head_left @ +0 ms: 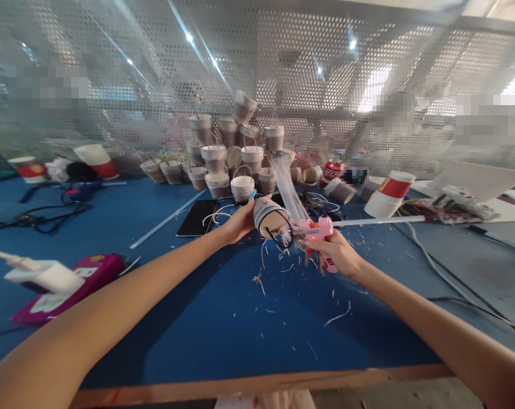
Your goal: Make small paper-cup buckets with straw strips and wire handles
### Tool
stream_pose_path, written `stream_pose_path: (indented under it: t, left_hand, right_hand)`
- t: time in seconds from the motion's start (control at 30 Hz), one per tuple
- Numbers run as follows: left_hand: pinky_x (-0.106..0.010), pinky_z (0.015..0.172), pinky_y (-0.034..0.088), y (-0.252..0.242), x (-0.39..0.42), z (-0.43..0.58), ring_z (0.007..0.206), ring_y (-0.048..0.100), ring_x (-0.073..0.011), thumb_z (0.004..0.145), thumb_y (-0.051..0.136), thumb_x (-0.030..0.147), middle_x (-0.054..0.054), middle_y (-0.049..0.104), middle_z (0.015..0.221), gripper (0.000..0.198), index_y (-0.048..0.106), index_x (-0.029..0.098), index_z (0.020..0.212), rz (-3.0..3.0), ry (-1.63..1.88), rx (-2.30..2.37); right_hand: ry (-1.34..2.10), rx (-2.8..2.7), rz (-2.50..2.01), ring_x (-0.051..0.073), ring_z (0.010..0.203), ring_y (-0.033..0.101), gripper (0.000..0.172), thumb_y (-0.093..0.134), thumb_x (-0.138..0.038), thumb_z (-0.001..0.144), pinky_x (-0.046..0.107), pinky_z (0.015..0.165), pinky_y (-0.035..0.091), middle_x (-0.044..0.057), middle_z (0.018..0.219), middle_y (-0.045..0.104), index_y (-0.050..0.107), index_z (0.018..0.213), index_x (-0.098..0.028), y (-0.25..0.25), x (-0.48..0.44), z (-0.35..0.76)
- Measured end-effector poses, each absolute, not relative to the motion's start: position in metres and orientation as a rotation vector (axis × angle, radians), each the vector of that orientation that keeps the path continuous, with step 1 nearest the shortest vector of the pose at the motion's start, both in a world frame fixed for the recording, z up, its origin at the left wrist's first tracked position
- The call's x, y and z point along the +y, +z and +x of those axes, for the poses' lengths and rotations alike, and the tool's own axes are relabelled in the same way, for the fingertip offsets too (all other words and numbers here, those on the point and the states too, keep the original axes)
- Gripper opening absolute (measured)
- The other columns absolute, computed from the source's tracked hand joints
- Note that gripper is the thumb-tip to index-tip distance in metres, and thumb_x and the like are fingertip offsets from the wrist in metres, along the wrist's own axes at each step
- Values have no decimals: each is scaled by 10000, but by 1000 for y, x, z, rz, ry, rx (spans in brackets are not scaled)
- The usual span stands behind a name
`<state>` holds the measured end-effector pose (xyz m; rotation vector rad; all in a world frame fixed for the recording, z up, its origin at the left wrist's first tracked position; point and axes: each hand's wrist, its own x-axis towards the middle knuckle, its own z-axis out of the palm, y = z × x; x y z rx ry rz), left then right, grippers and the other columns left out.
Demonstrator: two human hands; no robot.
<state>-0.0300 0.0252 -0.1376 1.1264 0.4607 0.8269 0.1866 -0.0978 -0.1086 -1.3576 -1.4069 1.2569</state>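
My left hand (239,220) is wrapped round a small paper-cup bucket (266,213), tipped on its side with its open mouth towards me. A dark cord handle (290,230) loops out from its rim. In my right hand (340,253) is a pink hot glue gun (315,229), its small light glowing orange. The nozzle end is at the bucket's mouth; whether it touches the cup is too small to tell. A clear glue stick (379,221) juts from the gun's back. Behind the bucket lies a bundle of clear glue sticks (286,182).
Finished-looking buckets (215,158) are stacked at the back. A black phone (196,218) lies left of my hand, near a loose glue stick (167,218). A magenta power strip (87,272) with a white plug sits left. Stacked paper cups (389,194) and cables (436,264) are right. Fibre scraps dot the blue table (189,341).
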Motion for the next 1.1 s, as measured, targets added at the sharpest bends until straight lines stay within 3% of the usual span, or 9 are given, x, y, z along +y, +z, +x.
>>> stream_pose_path:
  t: [0.1,0.27,0.47,0.67,1.1]
  left_hand:
    - [-372,1003,354,-136,24,-30,1256,440,-284,890,453,497,-58,588,1276,531,454,229,1349,1105,842,463]
    - [-363,986,367,-137,25,-29,1228,465,-290,881,472,494,-61,612,1241,521,481,225,1327,1085,850,445]
    - [-375,997,351,-136,24,-29,1235,459,-290,886,469,483,-70,613,1233,510,486,220,1322,1080,860,459]
    - [-368,993,355,-134,23,-29,1257,441,-282,893,459,476,-56,608,1246,494,490,228,1318,1073,852,473]
    - [-353,966,389,-136,19,-28,1184,489,-273,857,522,476,-57,598,1248,559,451,241,1358,1178,878,491]
  right_hand:
    - [1266,-1420,-1332,96,302,441,246,648,-401,623,259,291,406,25,547,636,591,658,-165,-108,-97,187]
    - [1249,-1326,-1386,99,288,417,253,663,-386,603,229,273,359,-61,346,421,499,557,-199,-109,-98,187]
    - [1295,-1401,-1352,95,295,438,286,664,-399,599,255,291,401,12,530,633,609,740,-157,-107,-98,186]
    - [1251,-1303,-1408,112,293,400,236,672,-382,559,257,273,384,-67,318,404,570,632,-181,-106,-101,182]
    - [1094,-1529,-1461,94,311,414,278,595,-355,687,242,280,384,-19,392,465,459,495,-206,-111,-100,184]
